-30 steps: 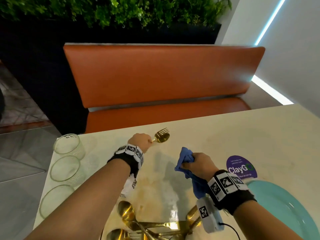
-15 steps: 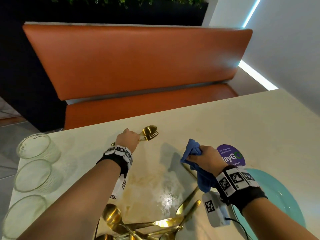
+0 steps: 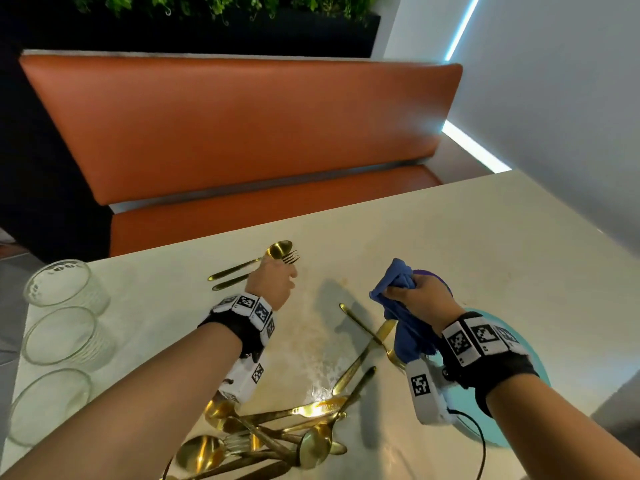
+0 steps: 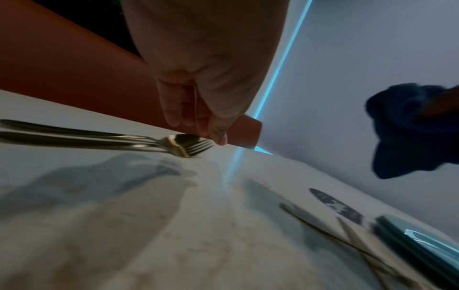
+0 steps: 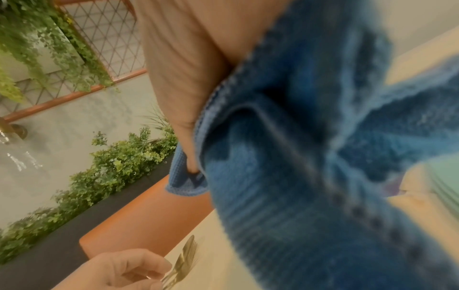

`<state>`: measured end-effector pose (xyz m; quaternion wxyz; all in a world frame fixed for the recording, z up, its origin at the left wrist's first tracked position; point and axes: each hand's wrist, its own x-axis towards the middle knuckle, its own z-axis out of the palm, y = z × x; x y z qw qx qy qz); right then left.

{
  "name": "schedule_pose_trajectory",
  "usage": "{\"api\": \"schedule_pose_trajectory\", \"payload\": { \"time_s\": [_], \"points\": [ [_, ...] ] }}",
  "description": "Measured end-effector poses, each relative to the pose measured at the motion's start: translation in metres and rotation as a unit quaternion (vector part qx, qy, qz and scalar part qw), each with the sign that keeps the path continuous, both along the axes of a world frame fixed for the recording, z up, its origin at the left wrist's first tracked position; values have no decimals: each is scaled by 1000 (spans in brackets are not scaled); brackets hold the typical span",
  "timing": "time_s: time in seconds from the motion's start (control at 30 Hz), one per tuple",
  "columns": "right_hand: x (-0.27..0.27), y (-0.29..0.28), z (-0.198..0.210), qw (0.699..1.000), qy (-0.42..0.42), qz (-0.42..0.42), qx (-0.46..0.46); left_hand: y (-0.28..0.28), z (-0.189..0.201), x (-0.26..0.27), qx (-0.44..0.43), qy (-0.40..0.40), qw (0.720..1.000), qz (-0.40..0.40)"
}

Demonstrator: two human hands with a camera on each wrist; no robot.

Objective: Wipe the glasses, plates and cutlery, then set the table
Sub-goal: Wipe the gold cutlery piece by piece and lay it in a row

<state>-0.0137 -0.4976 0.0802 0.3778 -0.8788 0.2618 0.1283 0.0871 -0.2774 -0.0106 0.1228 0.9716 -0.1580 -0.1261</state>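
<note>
While the left hand (image 3: 273,280) hovers over the cream stone worktop (image 3: 450,244), its fingers hang loose, grip empty, just above the gold metal fork (image 3: 256,271) and gold metal spoon (image 3: 266,254) lying side by side near the worktop's far edge. Right hand (image 3: 424,301) clamps the bunched blue cloth (image 3: 398,303); teal round plate (image 3: 540,386) beneath its wrist. Left wrist view: fingertips (image 4: 219,137) just over the fork tines, contact unclear. Right wrist view: cloth wrapped in the grip, blurred.
</note>
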Motion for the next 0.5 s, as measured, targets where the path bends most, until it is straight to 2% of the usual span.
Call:
{"api": "schedule_pose_trajectory", "payload": {
  "time_s": [0.2,0.3,0.5],
  "points": [
    [-27,-14,6,999,-4,-38,21,-63,-6,-50,4,60,990,-128],
    [-40,-26,4,997,-8,-55,48,-90,-12,-68,-3,82,985,-153],
    [-56,-51,-12,997,2,-64,40,-119,-28,-77,57,65,965,-247]
  ]
}}
